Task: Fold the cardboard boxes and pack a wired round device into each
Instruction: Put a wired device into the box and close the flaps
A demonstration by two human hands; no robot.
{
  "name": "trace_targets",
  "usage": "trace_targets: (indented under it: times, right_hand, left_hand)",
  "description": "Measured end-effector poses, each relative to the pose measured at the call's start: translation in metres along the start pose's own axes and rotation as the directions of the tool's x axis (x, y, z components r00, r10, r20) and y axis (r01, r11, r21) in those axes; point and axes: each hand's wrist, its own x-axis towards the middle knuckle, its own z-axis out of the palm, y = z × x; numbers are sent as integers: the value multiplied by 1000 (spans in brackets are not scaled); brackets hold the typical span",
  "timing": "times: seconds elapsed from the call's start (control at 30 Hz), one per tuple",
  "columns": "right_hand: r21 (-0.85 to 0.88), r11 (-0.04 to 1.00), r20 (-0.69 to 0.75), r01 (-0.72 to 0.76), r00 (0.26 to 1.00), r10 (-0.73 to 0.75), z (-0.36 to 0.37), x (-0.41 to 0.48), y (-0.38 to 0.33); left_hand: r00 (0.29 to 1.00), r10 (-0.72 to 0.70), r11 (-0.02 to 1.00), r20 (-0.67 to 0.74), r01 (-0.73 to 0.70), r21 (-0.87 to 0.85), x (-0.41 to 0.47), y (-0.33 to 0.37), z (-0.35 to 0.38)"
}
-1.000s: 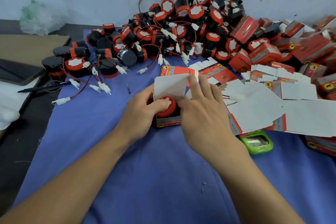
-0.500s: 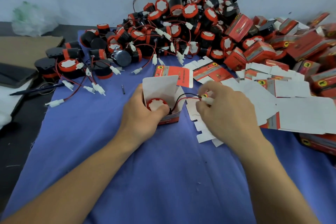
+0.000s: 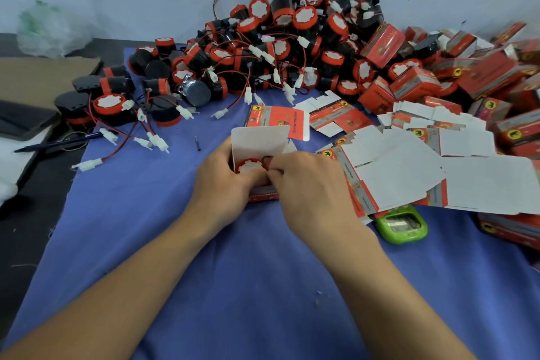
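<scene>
A small red cardboard box stands open on the blue cloth, its white lid flap up. A round device with a red rim and white top sits inside it. My left hand grips the box's left and front sides. My right hand is against the box's right side, its fingertips pinching the device's wire at the opening. The wire's white plug is hidden.
A big heap of wired round devices lies behind, closed red boxes at back right, flat white box blanks at right. A green gadget lies by my right wrist. A pen and brown cardboard lie left.
My right hand, which held the wire's plug out to the right of the box, has come back in to the box opening with the wire. The left hand still holds the box.
</scene>
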Motion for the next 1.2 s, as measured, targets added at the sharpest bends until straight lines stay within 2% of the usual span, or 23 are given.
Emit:
trace_targets:
  times: [0.1,0.3,0.4,0.5,0.6,0.63,0.7,0.77,0.8,0.97,1.1,1.13,1.2]
  right_hand:
    - [-118,992,93,45,995,-34,-8,-2,-5]
    - [-36,998,281,46,959,-34,-26,-3,-9]
    - [-30,994,323,101,942,-86,-28,-7,-1]
    - [61,998,268,6,963,-22,-20,-5,8]
    - [284,950,25,-128,992,127,-11,-5,13]
    - [277,953,-64,-122,987,145,-7,-4,15]
    - [83,993,-201,-80,975,95,2,0,18]
    - [-93,995,-288,-40,957,12,9,5,17]
    - [-116,993,-301,-24,954,-12,12,8,17]
    - [-14,998,3,-61,998,61,12,18,23]
    - [15,1000,36,-19,999,18,17,21,25]
    - [80,997,36,8,999,-11,18,21,28]
    - [344,939,18,-9,1000,3,21,16,34]
  left_hand:
    - [1000,-2,1000,12,3,-17,-2,2,2]
    - [998,-57,996,-27,55,-66,-3,0,6]
    - [995,-91,994,-46,88,-67,1,0,8]
    - [997,-76,996,-30,74,-48,5,1,10]
    - [997,-68,997,-21,68,-40,5,3,9]
    - [997,-69,997,-17,68,-41,5,3,8]
    - [997,-71,996,4,71,-51,4,4,8]
    - [997,-69,996,29,70,-63,4,4,8]
    - [997,-64,996,42,67,-65,4,5,8]
    - [997,-22,997,81,28,-71,2,3,5]
    - [997,-29,997,74,34,-72,2,2,6]
    - [997,-30,997,70,35,-72,3,2,7]
    - [997,-32,997,70,37,-67,2,2,8]
